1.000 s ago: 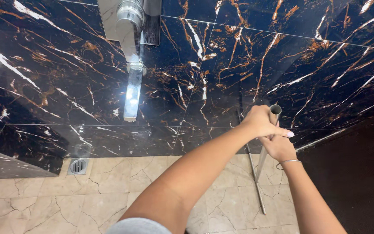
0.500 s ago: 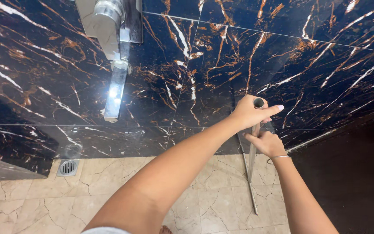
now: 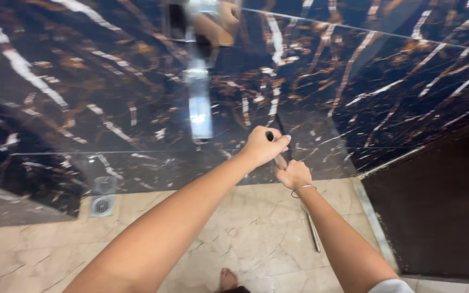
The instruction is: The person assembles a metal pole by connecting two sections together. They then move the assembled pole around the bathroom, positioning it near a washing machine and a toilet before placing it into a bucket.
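Beige floor; pole (image 3: 311, 228) within both hands (image 3: 280, 160).

tap (image 3: 199, 103): blurred | pole (image 3: 313, 230): middle hidden by hands | foot (image 3: 227, 280): cut off

The left hand (image 3: 264, 146) grips the pole (image 3: 310, 228) just above the right hand (image 3: 294, 174), floor drain (image 3: 102, 205) far left.

Both forearms are seen bare, no sleeves reaching the wrists. A thin silver bangle (image 3: 303, 189) is worn on the right wrist. A white short sleeve edge (image 3: 392, 286) is seen at the right upper arm. A bare foot (image 3: 227, 280) is visible below.
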